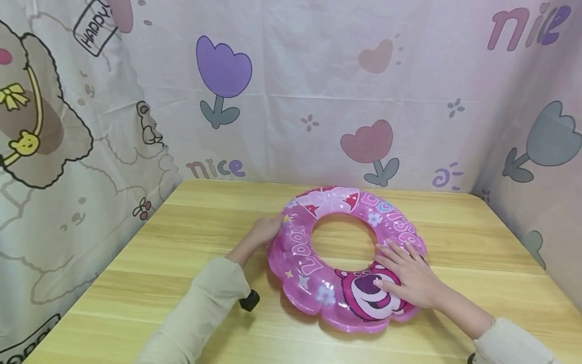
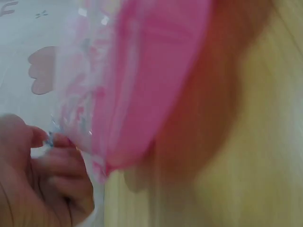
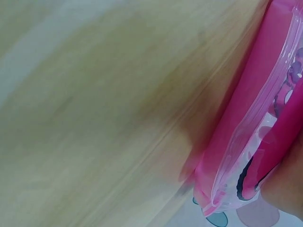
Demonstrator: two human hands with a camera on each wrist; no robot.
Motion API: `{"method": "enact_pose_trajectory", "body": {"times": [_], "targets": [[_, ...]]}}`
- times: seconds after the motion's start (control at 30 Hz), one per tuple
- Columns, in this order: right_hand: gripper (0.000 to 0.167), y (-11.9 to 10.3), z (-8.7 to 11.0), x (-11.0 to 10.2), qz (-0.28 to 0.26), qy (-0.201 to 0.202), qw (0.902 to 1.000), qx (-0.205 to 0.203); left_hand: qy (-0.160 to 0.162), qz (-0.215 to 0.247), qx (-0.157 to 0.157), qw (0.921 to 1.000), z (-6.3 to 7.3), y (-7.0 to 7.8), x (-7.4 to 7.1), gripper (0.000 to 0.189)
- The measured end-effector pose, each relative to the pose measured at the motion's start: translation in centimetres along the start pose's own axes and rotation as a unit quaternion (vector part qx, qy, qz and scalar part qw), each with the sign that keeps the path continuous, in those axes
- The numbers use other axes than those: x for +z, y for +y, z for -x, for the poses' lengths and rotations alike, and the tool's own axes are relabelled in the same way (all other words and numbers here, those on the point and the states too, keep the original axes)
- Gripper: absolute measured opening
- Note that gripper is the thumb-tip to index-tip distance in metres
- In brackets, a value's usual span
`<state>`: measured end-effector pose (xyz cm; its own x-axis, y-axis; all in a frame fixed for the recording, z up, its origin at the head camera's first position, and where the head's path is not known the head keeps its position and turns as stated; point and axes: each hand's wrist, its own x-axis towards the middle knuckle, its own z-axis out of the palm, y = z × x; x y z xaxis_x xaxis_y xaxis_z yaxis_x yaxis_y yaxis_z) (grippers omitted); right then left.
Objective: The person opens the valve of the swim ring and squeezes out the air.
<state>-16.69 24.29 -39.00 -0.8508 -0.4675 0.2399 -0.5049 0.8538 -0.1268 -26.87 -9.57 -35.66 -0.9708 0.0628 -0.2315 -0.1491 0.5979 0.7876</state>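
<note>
A pink inflatable swim ring (image 1: 297, 247) with a scalloped edge lies on the wooden table, its near side printed with a bear face (image 1: 370, 296). My left hand (image 1: 268, 228) is at the ring's left side. Thumb and forefinger of that hand (image 2: 47, 182) pinch a small bit at the clear upper side of the ring (image 2: 147, 80) in the left wrist view. Spread fingers of my right hand (image 1: 411, 275) rest on the right front of the ring, partly covering the bear face. In the right wrist view only a blurred part of this hand (image 3: 286, 184) shows beside the ring (image 3: 251, 104).
The light wooden table (image 1: 150, 283) extends around the ring. Printed cloth (image 1: 291, 65) with tulips and hearts hangs behind it and along both sides. A black wrist-camera block (image 1: 249, 301) sticks out by the left sleeve (image 1: 204, 298).
</note>
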Motion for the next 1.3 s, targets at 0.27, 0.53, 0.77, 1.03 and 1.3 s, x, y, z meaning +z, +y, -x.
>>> {"method": "enact_pose_trajectory", "body": {"times": [0.27, 0.53, 0.77, 1.03, 1.3], "targets": [[0.057, 0.0, 0.1, 0.0, -0.003, -0.002, 1.0000, 0.008, -0.055, 0.099, -0.099, 0.9885, -0.5, 1.2, -0.1, 0.055], [0.056, 0.0, 0.2, 0.0, -0.008, 0.000, 0.9999, 0.008, -0.057, 0.198, -0.092, 0.9742, -0.2, 1.0, 0.4, 0.050], [0.054, -0.1, 0.3, -0.1, -0.007, 0.003, 0.9999, 0.007, -0.002, 0.267, -0.052, 0.9623, 0.0, 0.3, 1.5, 0.042], [0.054, 0.0, 0.4, 0.0, -0.001, 0.006, 1.0000, 0.003, 0.018, 0.303, 0.000, 0.9527, 0.2, -0.7, 1.9, 0.039], [0.054, 0.0, 0.4, 0.1, -0.002, 0.007, 1.0000, 0.001, -0.002, 0.280, 0.026, 0.9597, 0.0, -1.4, 1.7, 0.041]]}}
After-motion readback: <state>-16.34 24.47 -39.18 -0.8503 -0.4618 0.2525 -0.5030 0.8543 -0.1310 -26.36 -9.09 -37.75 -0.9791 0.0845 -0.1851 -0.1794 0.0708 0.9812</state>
